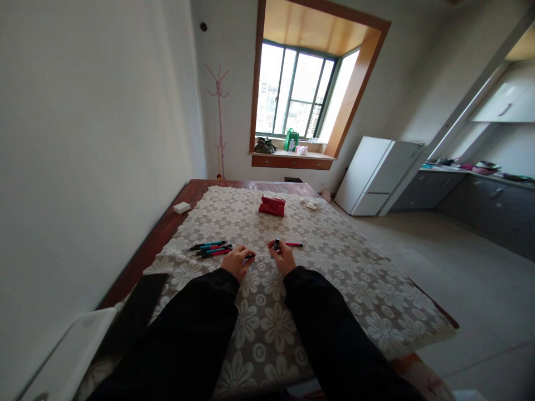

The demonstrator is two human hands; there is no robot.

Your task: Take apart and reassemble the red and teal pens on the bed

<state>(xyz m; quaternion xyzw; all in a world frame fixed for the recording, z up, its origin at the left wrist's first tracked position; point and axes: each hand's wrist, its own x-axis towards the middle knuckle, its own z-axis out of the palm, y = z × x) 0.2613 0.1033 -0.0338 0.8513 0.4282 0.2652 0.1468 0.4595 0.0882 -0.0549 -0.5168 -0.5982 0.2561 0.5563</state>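
Observation:
My left hand (238,263) is closed, its fingertips pinching a small dark pen part (249,256). A thin pale stick, like a pen refill (262,256), spans the gap between my hands; which hand grips it I cannot tell. In the closed fingers of my right hand (284,258) a short dark pen piece (276,243) stands roughly upright. Several pens (211,248) in teal, red and black lie in a loose bunch beside my left hand. Just past my right hand rests a red pen (295,244) with a dark end, partly hidden by the fingers.
A patterned cloth (246,317) covers the wooden table (144,266). A red pouch (272,206) sits farther back, with crumpled white tissue (310,205) to its right. On the left are a small white box (181,208), a dark flat slab (134,312) and a white device (69,356).

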